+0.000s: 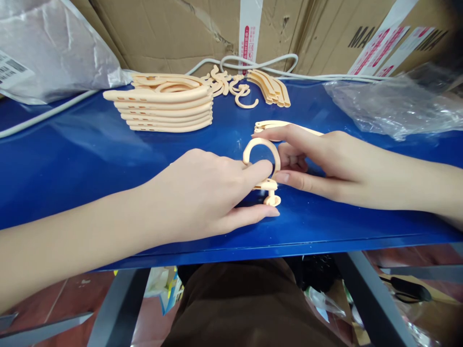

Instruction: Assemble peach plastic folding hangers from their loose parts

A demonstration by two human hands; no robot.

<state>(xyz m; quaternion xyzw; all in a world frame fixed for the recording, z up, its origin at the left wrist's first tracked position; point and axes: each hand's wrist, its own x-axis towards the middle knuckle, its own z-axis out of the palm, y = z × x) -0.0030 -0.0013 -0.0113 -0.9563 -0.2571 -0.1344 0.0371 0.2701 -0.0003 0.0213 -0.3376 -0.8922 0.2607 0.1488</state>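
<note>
A peach plastic hook (261, 153) with a round loop stands at the middle of the blue table (90, 154), its stem and knob end (271, 198) pointing toward me. My left hand (202, 193) pinches the hook's loop and stem between forefinger and thumb. From the right, my right hand (318, 161) closes its fingers on a peach hanger body (267, 126) where it meets the hook; most of that hanger is hidden behind the hand.
A stack of peach hanger bodies (164, 106) lies at the back left, with loose hooks (238, 89) and a smaller pile of hanger bodies (273, 89) behind. White cables (260, 65), plastic bags (398, 103) and cardboard boxes (173, 33) line the back.
</note>
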